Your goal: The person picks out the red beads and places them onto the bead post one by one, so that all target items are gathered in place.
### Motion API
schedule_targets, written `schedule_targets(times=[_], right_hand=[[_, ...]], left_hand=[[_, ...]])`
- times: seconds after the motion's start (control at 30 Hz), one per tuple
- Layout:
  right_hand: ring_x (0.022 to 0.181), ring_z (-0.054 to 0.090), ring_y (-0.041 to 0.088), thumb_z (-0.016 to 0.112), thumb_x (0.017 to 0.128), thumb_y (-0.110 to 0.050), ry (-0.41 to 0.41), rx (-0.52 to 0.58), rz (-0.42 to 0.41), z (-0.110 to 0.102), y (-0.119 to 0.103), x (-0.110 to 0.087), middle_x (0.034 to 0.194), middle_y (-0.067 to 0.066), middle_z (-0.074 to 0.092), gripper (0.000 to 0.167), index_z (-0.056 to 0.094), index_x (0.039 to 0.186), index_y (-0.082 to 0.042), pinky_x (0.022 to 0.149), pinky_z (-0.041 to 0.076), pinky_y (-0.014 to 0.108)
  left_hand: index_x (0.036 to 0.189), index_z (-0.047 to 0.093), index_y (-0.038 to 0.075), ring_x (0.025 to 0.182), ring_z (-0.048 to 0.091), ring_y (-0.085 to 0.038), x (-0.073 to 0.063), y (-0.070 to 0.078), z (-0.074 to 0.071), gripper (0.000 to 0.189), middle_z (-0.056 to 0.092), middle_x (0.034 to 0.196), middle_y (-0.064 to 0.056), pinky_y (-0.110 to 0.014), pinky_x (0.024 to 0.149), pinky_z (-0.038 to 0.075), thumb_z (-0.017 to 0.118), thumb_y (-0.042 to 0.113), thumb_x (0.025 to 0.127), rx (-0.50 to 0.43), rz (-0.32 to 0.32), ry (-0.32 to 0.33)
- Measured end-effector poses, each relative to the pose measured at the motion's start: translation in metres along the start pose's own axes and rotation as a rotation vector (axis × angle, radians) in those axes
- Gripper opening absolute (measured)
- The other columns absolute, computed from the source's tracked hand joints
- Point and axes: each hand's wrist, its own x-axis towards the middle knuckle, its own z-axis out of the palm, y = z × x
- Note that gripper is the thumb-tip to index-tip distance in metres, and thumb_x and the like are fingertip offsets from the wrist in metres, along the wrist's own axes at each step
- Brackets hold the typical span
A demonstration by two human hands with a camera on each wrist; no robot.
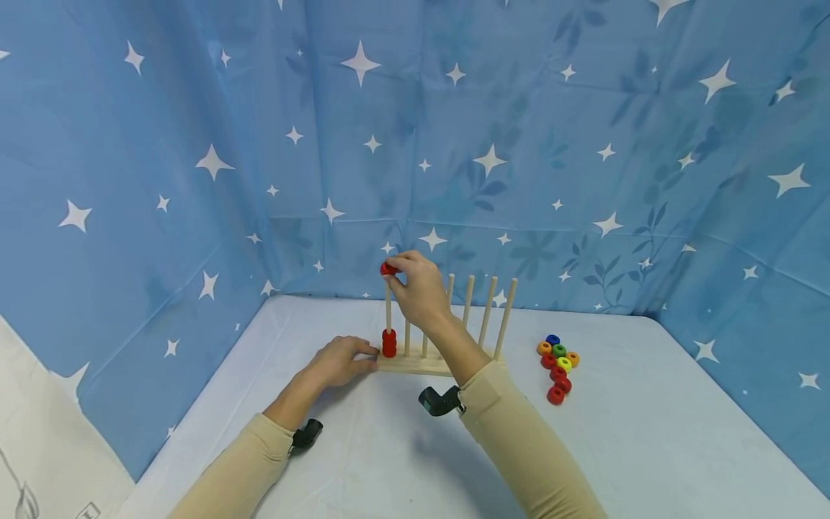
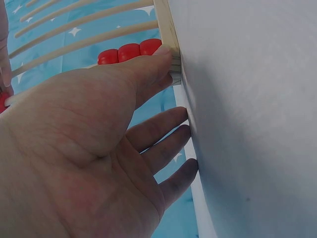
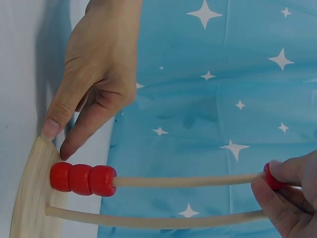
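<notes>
Thumb and fingers of my right hand (image 1: pixel 421 292) pinch a red bead (image 3: pixel 272 176) at the top of the leftmost peg (image 3: pixel 183 182). Three red beads (image 3: pixel 84 179) sit stacked at the bottom of that same peg. The wooden base (image 1: pixel 415 365) carries a row of upright pegs, the others bare where they show. At its left end my left hand (image 1: pixel 340 360) grips the corner between thumb and index finger. In the left wrist view, the other fingers of the left hand (image 2: pixel 99 129) are spread, their tips at the white tabletop.
To the right of the pegs lies a loose group of beads: a blue bead (image 1: pixel 552 339), a green bead (image 1: pixel 559 350), a yellow bead (image 1: pixel 565 365), orange ones and several red beads (image 1: pixel 555 394). A blue starred curtain (image 1: pixel 454 202) hangs behind the white table (image 1: pixel 622 432).
</notes>
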Motion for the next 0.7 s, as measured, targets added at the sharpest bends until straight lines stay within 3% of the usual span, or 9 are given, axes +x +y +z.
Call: schedule_targets(times=[0.7], right_hand=[[0.105,0.073,0.027,0.076,0.096,-0.010,-0.009,-0.004,-0.042,0.0001,0.0028,-0.0002,0.118,0.012,0.073,0.023,0.078,0.118,-0.002,0.088,0.061,0.037]], left_hand=[[0.125,0.079,0.017,0.136,0.058,-0.037,-0.0008,0.0000,-0.0004,0.030,0.068,0.139,-0.011,-0.056,0.111,0.046,0.075,0.027,0.097,0.001,0.007,0.002]])
